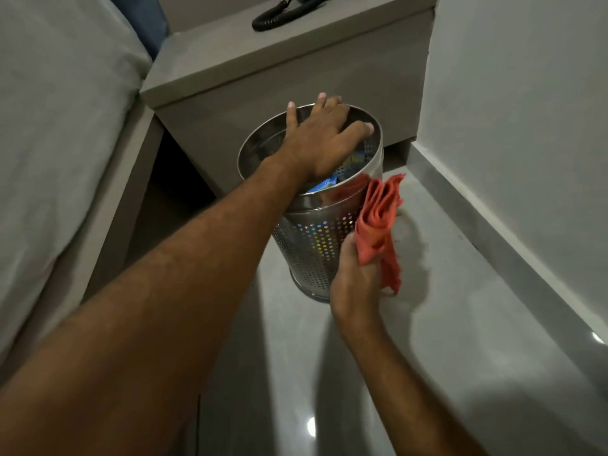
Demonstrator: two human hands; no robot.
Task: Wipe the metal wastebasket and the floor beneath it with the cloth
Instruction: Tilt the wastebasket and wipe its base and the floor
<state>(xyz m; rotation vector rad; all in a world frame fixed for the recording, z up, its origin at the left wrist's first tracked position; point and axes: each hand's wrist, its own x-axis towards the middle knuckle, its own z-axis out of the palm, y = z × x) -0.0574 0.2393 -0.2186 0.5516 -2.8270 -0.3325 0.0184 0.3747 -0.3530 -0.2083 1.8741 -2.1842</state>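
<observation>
**Basket steadied, cloth at its side, floor beneath not yet reached**

Nearest the camera, the right hand point(353, 284) is closed in a fist around the lower end of a folded orange-red cloth point(378, 222). The cloth stands up from the fist and lies against, or just beside, the right flank of the metal wastebasket point(316, 248); whether it actually presses on the metal cannot be told from here.

The wastebasket stands on the grey floor point(444, 324), tilted a little toward the viewer, in the narrow strip between a bedside cabinet point(263, 93) and the wall point(526, 126) at the right. Its lower wall is perforated, its upper band plain and shiny. Something blue lies inside it.

Further on, the left hand point(320, 139) lies spread and flat over the open mouth, fingers reaching to the far rim, thumb toward the right edge. It grips nothing tightly; it seems to brace or tip the basket.

As a judgement, the work is at an early to middle stage: the side wall is being wiped or is about to be. The basket covers its patch of floor, so that part looks to be left, and will need the basket lifted or shifted aside.

Beyond, a black coiled cord point(273, 19) rests on the cabinet top, and a bed point(65, 126) runs along the left.
</observation>
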